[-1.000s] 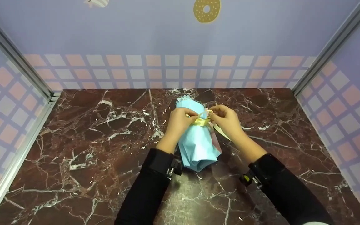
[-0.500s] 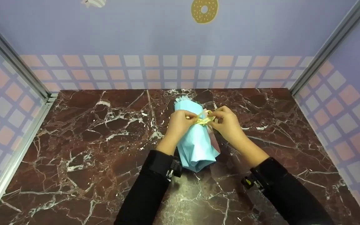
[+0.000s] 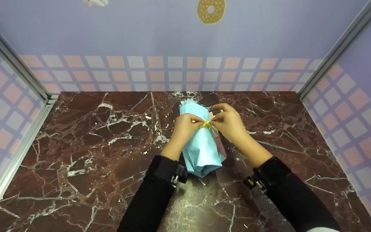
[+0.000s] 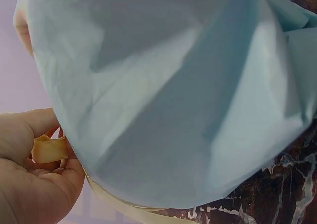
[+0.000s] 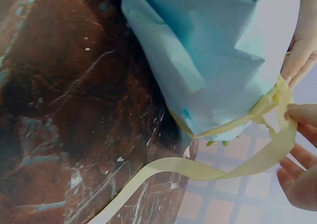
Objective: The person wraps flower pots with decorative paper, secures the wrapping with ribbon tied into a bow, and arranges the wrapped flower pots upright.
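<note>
A bundle wrapped in light blue paper point(image 3: 201, 148) lies on the table, with a pale frilly edge point(image 3: 188, 101) at its far end. Yellow ribbon point(image 3: 206, 125) goes round its middle. My left hand point(image 3: 185, 129) pinches the ribbon from the left; the left wrist view shows a ribbon loop point(image 4: 49, 149) between thumb and fingers. From the other side, my right hand point(image 3: 232, 125) pinches the ribbon close to the knot area, its other fingers spread. In the right wrist view, a long ribbon tail point(image 5: 198, 169) hangs down to the table, and small green bits point(image 5: 218, 143) show below the paper.
The table point(image 3: 92, 154) has a dark red marble pattern with white veins. A lilac wall point(image 3: 140, 32) with pink and white squares stands behind it, and side walls rise at left and right. Pinkish paper point(image 3: 219, 145) shows along the bundle's right side.
My right hand has moved slightly left, its fingertips now close to those of my left hand. The ribbon loops between the hands have drawn in smaller. My left hand stays nearly in place.
</note>
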Available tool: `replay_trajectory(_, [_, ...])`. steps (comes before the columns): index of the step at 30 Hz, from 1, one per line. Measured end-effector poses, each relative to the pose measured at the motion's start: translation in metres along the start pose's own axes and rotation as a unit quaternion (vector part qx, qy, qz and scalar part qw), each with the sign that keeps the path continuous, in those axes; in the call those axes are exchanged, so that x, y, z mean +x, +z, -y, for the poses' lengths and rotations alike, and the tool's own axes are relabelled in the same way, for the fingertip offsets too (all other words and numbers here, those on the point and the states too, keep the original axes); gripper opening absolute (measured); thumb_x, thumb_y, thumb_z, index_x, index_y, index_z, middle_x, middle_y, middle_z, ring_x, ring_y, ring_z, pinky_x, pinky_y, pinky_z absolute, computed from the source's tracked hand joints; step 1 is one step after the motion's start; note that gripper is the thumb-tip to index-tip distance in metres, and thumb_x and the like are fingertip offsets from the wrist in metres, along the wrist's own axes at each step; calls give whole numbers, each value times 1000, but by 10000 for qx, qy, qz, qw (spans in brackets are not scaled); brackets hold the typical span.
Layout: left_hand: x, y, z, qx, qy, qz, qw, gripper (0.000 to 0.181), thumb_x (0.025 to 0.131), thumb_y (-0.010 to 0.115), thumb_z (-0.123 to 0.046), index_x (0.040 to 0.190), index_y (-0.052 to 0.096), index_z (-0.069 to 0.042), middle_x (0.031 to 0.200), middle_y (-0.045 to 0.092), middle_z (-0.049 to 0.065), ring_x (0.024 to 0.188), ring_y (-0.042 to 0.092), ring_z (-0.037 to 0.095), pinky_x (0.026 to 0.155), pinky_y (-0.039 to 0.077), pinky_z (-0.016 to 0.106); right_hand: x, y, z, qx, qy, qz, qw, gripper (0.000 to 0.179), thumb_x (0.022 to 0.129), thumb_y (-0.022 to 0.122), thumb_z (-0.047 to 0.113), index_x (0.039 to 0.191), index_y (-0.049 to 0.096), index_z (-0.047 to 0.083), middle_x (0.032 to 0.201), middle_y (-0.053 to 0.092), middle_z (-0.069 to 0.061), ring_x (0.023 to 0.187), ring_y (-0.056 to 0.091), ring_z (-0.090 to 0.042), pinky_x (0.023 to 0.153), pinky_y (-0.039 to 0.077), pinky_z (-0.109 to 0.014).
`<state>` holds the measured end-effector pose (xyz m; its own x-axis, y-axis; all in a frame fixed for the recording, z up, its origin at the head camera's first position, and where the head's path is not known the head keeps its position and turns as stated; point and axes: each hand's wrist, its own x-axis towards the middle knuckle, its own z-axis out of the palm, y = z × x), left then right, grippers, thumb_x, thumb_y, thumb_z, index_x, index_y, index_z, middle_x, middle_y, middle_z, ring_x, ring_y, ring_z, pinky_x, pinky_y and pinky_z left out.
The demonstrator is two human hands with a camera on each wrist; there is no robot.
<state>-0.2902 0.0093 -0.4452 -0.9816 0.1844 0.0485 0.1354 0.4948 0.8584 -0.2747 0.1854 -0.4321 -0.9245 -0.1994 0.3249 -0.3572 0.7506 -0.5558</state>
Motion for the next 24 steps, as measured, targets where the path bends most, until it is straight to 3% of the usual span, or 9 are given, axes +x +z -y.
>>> replay_trajectory(4, [-1, 0, 1, -27, 58, -15, 10000, 7, 88, 73, -10, 91, 80, -9, 95, 73, 4, 98, 65, 21, 86, 51, 32, 4, 4, -1, -68, 29, 255, 9996, 8, 84, 76, 8, 85, 78, 0, 107, 71, -8, 95, 67, -27, 79, 55, -37])
replay_trajectory(10, [-3, 1, 2, -46, 174, -114, 9998, 8, 88, 72, -11, 92, 79, -10, 96, 73, 2, 97, 65, 20, 88, 50, 31, 4, 12, 0, -33, 10, -144, 9999, 3, 83, 75, 1, 84, 78, 2, 83, 72, -9, 76, 68, -24, 69, 56, -36])
replay_trajectory(14, [-4, 2, 1, -187, 127, -112, 9997, 14, 87, 75, -18, 98, 77, -10, 95, 73, 2, 90, 66, 17, 80, 52, 30, 3, 15, 2, 181, 185, -316, 9992, 5, 83, 75, 1, 83, 77, 5, 81, 72, -8, 73, 66, -21, 66, 55, -34])
replay_trajectory(18, [-4, 4, -1, -101, 199, -118, 9997, 22, 85, 78, -21, 103, 76, -9, 94, 73, 4, 84, 68, 17, 75, 54, 28, 3, 19, 4, 242, -54, -427, 9988, 6, 81, 77, 0, 81, 76, 6, 80, 67, -5, 73, 62, -19, 64, 52, -32])
replay_trajectory(24, [-2, 6, -2, 127, 219, -337, 9991, 8, 86, 74, -13, 91, 78, -8, 89, 72, 3, 78, 64, 17, 67, 50, 25, 0, 21, 4, 519, -354, -383, 9973, 10, 81, 76, -3, 79, 71, 5, 79, 58, -4, 71, 55, -18, 62, 47, -28])
